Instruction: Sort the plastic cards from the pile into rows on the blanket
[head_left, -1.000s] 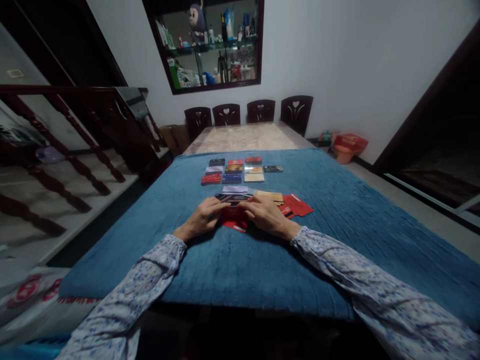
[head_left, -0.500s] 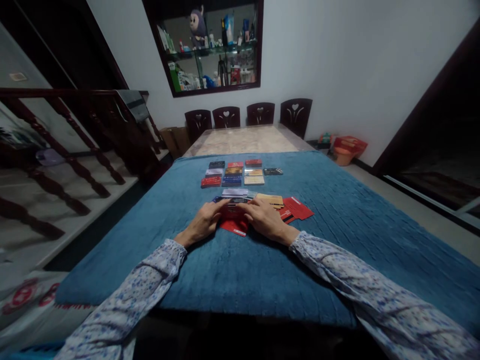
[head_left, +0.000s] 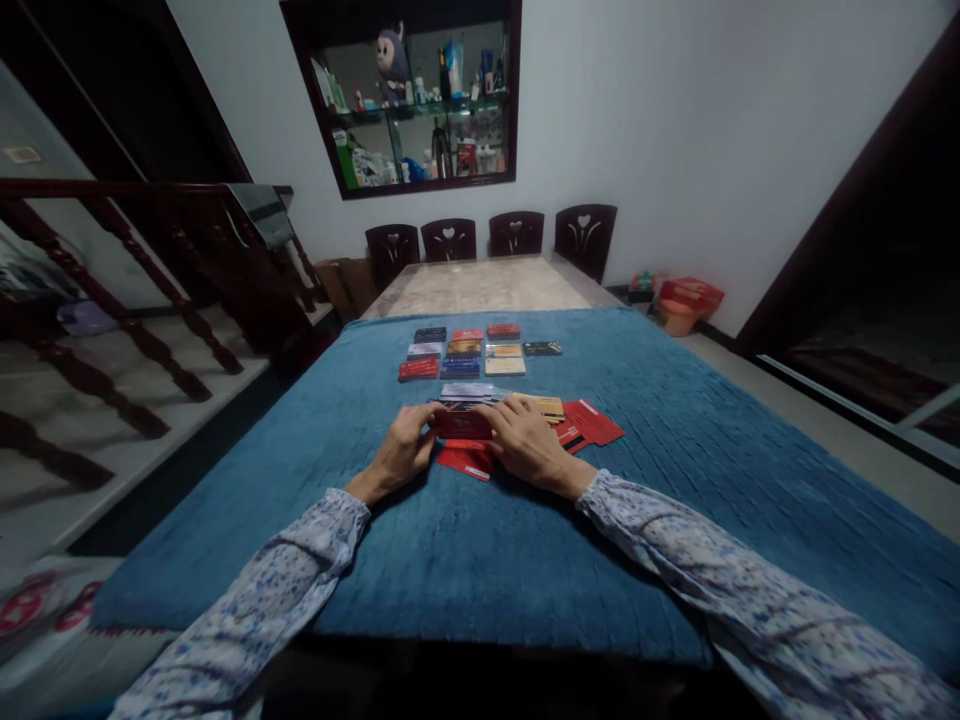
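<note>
Between my two hands a dark red card [head_left: 463,425] is held up on its long edge, tilted toward me. My left hand [head_left: 405,440] pinches its left end, and my right hand [head_left: 523,438] grips the right end. Whether it is one card or a few together I cannot tell. Beneath it lies a bright red card [head_left: 466,458] on the blue cloth. Behind my fingers is a pale card [head_left: 466,391]. Beside my right hand, a yellow card [head_left: 550,408] and several red cards [head_left: 596,422] are loosely spread, partly overlapping.
Farther back, small card stacks stand in rows, among them a red stack [head_left: 418,370], a blue stack [head_left: 460,367] and a cream stack [head_left: 505,366]. A black card [head_left: 542,348] lies at their right. Blue cloth [head_left: 465,560] covers the table's near part; dark chairs [head_left: 516,234] stand beyond.
The dark red card has tipped up, its face now showing between my hands. My left fingers, stretched over the cards before, have drawn back into a pinch. The view has shifted slightly.
</note>
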